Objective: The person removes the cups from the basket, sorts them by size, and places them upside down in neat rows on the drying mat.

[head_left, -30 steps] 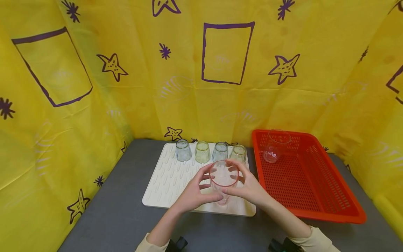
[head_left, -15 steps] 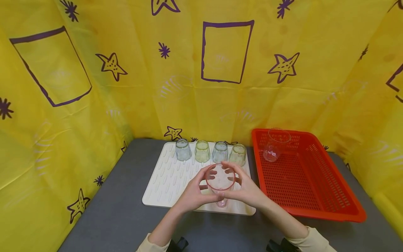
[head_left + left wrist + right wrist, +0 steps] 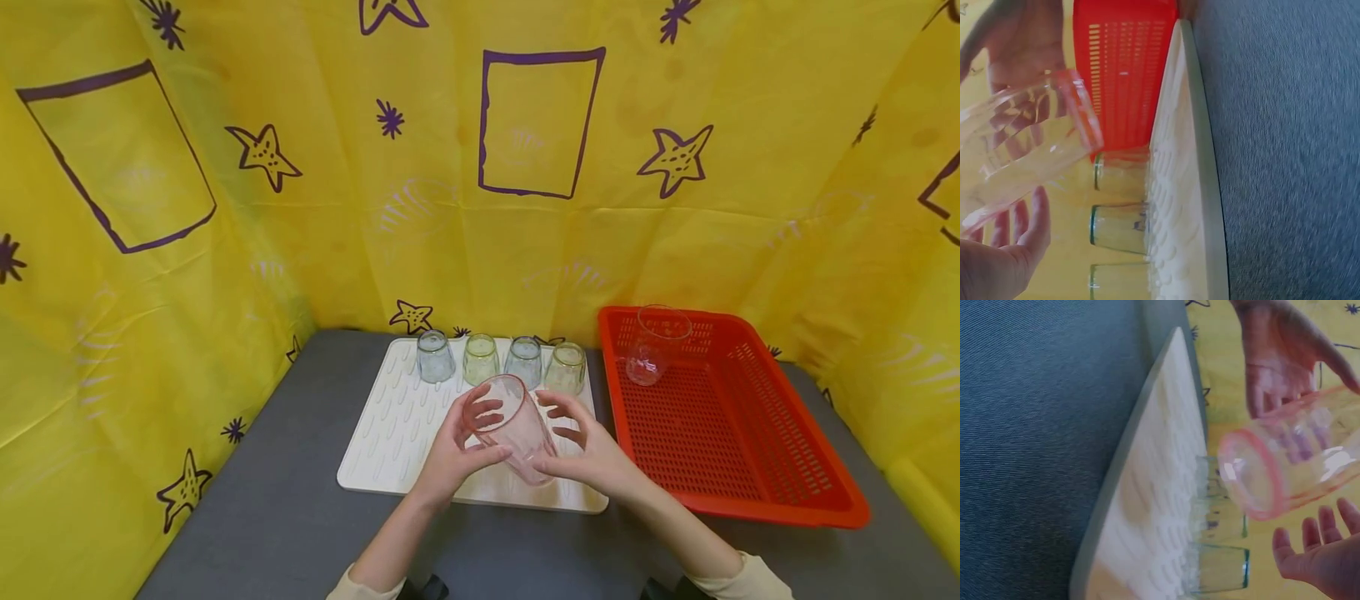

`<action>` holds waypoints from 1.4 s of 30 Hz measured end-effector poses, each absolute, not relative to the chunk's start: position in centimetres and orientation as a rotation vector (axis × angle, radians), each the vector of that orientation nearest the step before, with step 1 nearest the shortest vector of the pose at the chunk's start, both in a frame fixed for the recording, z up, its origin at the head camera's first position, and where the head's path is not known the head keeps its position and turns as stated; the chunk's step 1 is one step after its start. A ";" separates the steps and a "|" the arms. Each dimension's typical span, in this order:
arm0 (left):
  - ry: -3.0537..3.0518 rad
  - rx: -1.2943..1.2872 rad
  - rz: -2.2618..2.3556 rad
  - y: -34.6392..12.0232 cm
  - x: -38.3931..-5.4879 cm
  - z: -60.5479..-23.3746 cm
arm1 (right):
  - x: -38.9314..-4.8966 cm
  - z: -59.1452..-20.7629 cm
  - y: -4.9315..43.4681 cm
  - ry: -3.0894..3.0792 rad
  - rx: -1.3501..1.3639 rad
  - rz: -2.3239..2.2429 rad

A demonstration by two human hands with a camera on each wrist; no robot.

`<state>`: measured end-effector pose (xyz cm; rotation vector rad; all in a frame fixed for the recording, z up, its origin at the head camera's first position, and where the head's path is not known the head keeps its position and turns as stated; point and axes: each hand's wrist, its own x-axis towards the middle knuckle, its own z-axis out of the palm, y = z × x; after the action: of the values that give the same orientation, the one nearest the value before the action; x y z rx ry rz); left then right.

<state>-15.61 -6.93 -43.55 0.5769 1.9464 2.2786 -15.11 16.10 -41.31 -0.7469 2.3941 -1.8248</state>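
Observation:
A tall pink-tinted drinking glass [image 3: 517, 429] is in the air over the white ridged tray [image 3: 382, 442], tilted with its rim up to the left. My left hand [image 3: 453, 450] grips it near the rim, thumb in front and fingers round the far side. At the base end is my right hand [image 3: 596, 454], its thumb right at the glass and its fingers spread apart from the wall. In the right wrist view, the thick base of the glass [image 3: 1254, 475] faces the camera, above the loosely bent fingers of the right hand [image 3: 1325, 559].
Several small upturned tumblers, blue [image 3: 436, 358] and green [image 3: 481, 360], line the tray's back edge. A red perforated basket [image 3: 795, 417] stands to the right, with a tall clear glass [image 3: 648, 354] upright in its back left corner. A yellow patterned cloth [image 3: 337, 208] hangs behind the grey table [image 3: 255, 467].
The pink glass, upright between both hands before, has tipped so its rim points left and its base right. The right hand's fingers have come away from its side.

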 end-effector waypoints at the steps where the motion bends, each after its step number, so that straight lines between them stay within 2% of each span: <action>1: 1.895 0.564 2.318 -6.9 -15.6 -43.6 | -15.0 -41.5 16.1 2.399 -0.727 -1.815; 8: 1.477 0.450 2.522 -6.8 -15.1 -43.5 | -14.7 -42.1 15.6 2.243 -0.634 -1.869; 15: 1.342 0.450 2.531 -6.8 -14.8 -43.4 | -14.7 -42.0 15.2 2.125 -0.622 -1.925; 21: 1.483 0.467 2.417 -7.5 -15.0 -43.4 | -14.7 -42.0 15.6 2.184 -0.652 -1.885; 34: 1.901 0.700 2.068 -10.3 -15.7 -42.6 | -15.2 -41.1 17.4 2.588 -1.009 -1.485; 42: 2.027 0.692 1.948 -10.1 -15.6 -42.5 | -15.1 -41.0 17.5 2.634 -1.026 -1.377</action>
<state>-15.56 -10.14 -42.46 0.6919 2.0267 1.9480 -15.07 17.45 -41.04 -1.0255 2.6342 -1.3772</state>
